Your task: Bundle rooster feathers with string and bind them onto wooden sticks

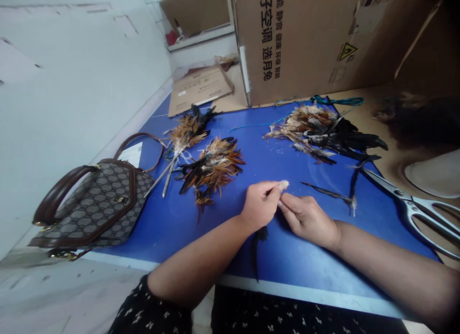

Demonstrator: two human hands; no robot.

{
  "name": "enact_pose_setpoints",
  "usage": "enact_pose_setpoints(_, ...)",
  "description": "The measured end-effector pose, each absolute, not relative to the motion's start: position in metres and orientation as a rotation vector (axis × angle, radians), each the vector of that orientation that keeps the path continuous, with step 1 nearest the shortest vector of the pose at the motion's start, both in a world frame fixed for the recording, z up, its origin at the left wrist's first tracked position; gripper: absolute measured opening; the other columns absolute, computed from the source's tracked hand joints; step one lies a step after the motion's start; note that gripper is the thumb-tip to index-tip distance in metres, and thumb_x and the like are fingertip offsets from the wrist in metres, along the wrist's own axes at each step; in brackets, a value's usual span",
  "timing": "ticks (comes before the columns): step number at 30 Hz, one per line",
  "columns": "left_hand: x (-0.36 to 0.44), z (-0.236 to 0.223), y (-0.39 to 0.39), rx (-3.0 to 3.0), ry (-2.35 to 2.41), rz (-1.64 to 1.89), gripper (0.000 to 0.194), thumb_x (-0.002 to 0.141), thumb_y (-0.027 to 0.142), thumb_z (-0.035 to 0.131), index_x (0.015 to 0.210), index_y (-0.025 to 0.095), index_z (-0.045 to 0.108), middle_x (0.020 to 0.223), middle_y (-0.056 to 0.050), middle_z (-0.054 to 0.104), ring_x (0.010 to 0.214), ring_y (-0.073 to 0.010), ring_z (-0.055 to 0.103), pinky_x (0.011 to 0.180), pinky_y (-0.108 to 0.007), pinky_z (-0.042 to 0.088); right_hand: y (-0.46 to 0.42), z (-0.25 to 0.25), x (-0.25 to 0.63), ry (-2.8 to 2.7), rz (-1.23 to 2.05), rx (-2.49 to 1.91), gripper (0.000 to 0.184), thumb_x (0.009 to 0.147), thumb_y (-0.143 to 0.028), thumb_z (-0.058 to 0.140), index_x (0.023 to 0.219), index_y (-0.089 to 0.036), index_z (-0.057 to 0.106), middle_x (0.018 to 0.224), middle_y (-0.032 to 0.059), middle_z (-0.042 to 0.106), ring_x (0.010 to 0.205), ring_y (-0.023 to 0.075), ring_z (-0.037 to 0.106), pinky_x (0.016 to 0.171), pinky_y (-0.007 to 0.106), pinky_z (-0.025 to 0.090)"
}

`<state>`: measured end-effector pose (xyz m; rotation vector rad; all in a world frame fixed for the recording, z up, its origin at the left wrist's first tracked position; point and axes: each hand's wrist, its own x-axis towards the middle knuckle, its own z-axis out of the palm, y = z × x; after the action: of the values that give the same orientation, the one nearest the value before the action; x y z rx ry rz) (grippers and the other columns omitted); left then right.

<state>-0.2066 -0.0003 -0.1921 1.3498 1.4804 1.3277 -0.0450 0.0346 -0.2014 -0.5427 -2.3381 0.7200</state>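
My left hand (pixel 261 204) is closed in a pinch on a small feather bundle, its pale, fluffy end (pixel 283 184) poking out past the thumb. Below that wrist hang dark feathers (pixel 259 243); the hand hides how they join the pale end. Fingertips of my right hand (pixel 305 219) are pinched together against the left fingers, and what they grip is hidden. To the left lie a brown and black feather bunch (pixel 219 166) and a second bunch (pixel 189 132) beside pale sticks (pixel 168 178). A large feather pile (pixel 316 128) spreads at the back right. Loose dark feathers (pixel 330 192) rest right of my hands.
Metal scissors (pixel 413 200) lie at the right edge of the blue table (pixel 258 161). A patterned handbag (pixel 104 200) stands at the left. Behind are a tall cardboard box (pixel 305 41), flat cardboard (pixel 201 87) and teal cord (pixel 341 101). A white container (pixel 434 173) stands far right.
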Motion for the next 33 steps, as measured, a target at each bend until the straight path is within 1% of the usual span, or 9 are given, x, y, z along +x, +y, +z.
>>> enact_pose_setpoints(7,-0.224,-0.193,0.007,1.678,1.347,1.081,0.025,0.098,0.027,0.056,0.097,0.017,0.080,0.101,-0.010,0.081,0.094,-0.0228,0.073,0.092,-0.038,0.059,0.051,-0.175,-0.025,-2.639,0.606,-0.556,0.028,0.109,-0.032,0.043,0.087,-0.022,0.056,0.058,-0.0015,0.054,0.047,0.0129,0.041,0.054,0.033,0.025)
enact_pose_setpoints(11,-0.227,-0.188,0.001,2.050,1.215,0.790,0.026,0.097,0.020,0.053,0.083,0.020,0.075,0.088,-0.009,0.074,0.086,-0.0219,0.070,0.088,-0.037,0.057,0.068,-0.161,-0.008,-2.728,0.647,-0.510,0.024,0.106,-0.029,0.049,0.084,-0.022,0.056,0.065,0.0006,0.059,0.055,0.0134,0.047,0.057,0.032,0.028)
enact_pose_setpoints(14,-0.222,-0.176,-0.006,2.084,1.051,0.774,0.026,0.098,0.024,0.055,0.078,0.020,0.072,0.083,-0.008,0.070,0.086,-0.0218,0.068,0.087,-0.035,0.055,0.079,-0.162,-0.002,-2.666,0.916,-0.507,0.030,0.105,-0.034,0.051,0.078,-0.022,0.055,0.064,-0.0012,0.057,0.057,0.0124,0.048,0.058,0.028,0.034)
enact_pose_setpoints(18,-0.216,-0.169,-0.009,1.729,1.089,1.000,0.029,0.101,0.037,0.056,0.085,0.018,0.070,0.074,-0.005,0.063,0.071,-0.0156,0.059,0.071,-0.030,0.052,0.079,-0.168,-0.009,-2.344,1.223,-0.597,0.036,0.108,-0.042,0.048,0.083,-0.020,0.062,0.073,0.0011,0.065,0.067,0.0134,0.056,0.064,0.025,0.045)
enact_pose_setpoints(20,-0.215,-0.172,-0.006,1.377,1.139,1.130,0.031,0.099,0.046,0.060,0.095,0.016,0.069,0.069,0.000,0.057,0.059,-0.0106,0.051,0.058,-0.026,0.045,0.073,-0.169,-0.016,-2.237,1.135,-0.697,0.033,0.107,-0.043,0.049,0.090,-0.019,0.064,0.078,0.0025,0.067,0.071,0.0146,0.058,0.068,0.026,0.047)
enact_pose_setpoints(23,-0.213,-0.179,0.000,0.972,1.087,1.237,0.041,0.091,0.048,0.073,0.115,0.017,0.065,0.070,0.004,0.056,0.049,-0.0052,0.041,0.047,-0.021,0.033,0.061,-0.172,-0.025,-2.184,0.962,-0.799,0.023,0.107,-0.040,0.050,0.103,-0.020,0.061,0.067,-0.0021,0.061,0.058,0.0130,0.052,0.059,0.026,0.042)
enact_pose_setpoints(26,-0.213,-0.181,0.003,0.796,1.004,1.269,0.050,0.085,0.042,0.081,0.126,0.019,0.065,0.080,0.002,0.062,0.047,-0.0024,0.038,0.044,-0.020,0.026,0.053,-0.174,-0.027,-2.167,0.872,-0.790,0.019,0.107,-0.033,0.050,0.119,-0.019,0.054,0.063,-0.0053,0.059,0.049,0.0112,0.046,0.054,0.026,0.039)
enact_pose_setpoints(29,-0.212,-0.180,0.004,0.674,0.933,1.234,0.047,0.082,0.038,0.083,0.122,0.018,0.069,0.086,0.000,0.063,0.048,-0.0017,0.038,0.045,-0.021,0.024,0.051,-0.176,-0.026,-2.241,0.780,-0.710,0.020,0.104,-0.030,0.054,0.122,-0.020,0.053,0.063,-0.0060,0.058,0.048,0.0111,0.046,0.052,0.026,0.038)
enact_pose_setpoints(33,-0.212,-0.183,0.005,0.587,0.870,1.199,0.044,0.083,0.039,0.082,0.118,0.014,0.073,0.083,0.000,0.058,0.052,-0.0024,0.040,0.048,-0.020,0.024,0.054,-0.176,-0.024,-2.351,0.685,-0.503,0.020,0.100,-0.026,0.061,0.119,-0.021,0.062,0.077,-0.0004,0.069,0.063,0.0138,0.063,0.061,0.026,0.047)
